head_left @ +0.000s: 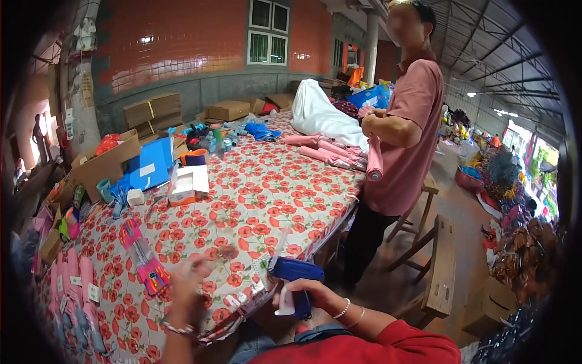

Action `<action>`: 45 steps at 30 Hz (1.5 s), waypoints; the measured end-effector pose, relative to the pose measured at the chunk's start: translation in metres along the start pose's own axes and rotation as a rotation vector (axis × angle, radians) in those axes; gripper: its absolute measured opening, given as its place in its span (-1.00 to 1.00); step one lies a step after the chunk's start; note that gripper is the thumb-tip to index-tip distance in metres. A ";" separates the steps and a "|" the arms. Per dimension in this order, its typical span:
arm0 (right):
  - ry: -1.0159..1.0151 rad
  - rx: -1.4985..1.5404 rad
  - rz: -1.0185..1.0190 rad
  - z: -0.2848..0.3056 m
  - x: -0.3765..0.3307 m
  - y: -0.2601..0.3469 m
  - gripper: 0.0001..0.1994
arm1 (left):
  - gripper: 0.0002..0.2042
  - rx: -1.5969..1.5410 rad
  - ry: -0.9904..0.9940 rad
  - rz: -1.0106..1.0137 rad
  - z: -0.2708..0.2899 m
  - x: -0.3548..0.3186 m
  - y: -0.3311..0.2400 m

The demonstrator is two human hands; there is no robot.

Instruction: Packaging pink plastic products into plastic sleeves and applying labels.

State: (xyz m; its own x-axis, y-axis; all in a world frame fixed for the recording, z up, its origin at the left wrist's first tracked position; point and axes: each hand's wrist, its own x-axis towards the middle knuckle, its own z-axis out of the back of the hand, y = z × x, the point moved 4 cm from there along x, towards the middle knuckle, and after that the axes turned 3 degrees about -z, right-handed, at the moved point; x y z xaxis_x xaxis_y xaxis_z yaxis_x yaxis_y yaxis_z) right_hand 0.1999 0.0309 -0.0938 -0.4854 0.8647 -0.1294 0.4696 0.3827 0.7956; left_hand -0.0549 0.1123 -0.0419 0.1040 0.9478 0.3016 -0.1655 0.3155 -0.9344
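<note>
My right hand (308, 292) is closed around a blue tagging gun (297, 269) with a white trigger, held just off the table's near edge. A thin clear strip stands up from the gun's front end. My left hand (193, 280) hovers over the table to its left; motion smears its fingers, so whether it holds anything cannot be made out. Close to that hand lies a flat pack (145, 261) in bright pink and orange with a clear middle. Several rolled pink umbrellas (80, 291) with white tags lie at the near left.
A flower-patterned cloth covers the table (242, 212). On it are an open white box (188, 183), a blue folder (150, 164) and more pink rolls (327, 151). A person (412, 121) stands at the right side, holding a pink roll. Wooden benches (439, 267) stand beyond.
</note>
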 end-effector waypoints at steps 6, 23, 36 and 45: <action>0.112 0.033 0.005 -0.031 0.021 -0.010 -0.61 | -0.82 -0.470 0.068 -0.107 -0.072 -0.048 -0.049; 0.032 -0.043 0.087 -0.036 0.010 -0.041 -0.62 | -0.83 0.162 0.101 -0.573 -0.064 -0.068 -0.060; 0.247 0.233 0.024 -0.046 0.019 -0.036 -0.64 | -0.71 0.395 0.276 -0.551 -0.060 -0.059 -0.057; 0.188 0.209 0.041 -0.034 0.031 -0.029 -0.65 | -0.71 0.238 0.321 -0.492 -0.049 -0.036 -0.035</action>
State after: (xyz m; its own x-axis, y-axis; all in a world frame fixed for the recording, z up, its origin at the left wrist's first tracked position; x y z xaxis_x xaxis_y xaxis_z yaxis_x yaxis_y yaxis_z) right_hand 0.1459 0.0359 -0.1008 -0.5819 0.8128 0.0280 0.6244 0.4244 0.6557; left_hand -0.0053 0.0648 -0.0295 0.5065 0.6391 0.5787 -0.2332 0.7478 -0.6217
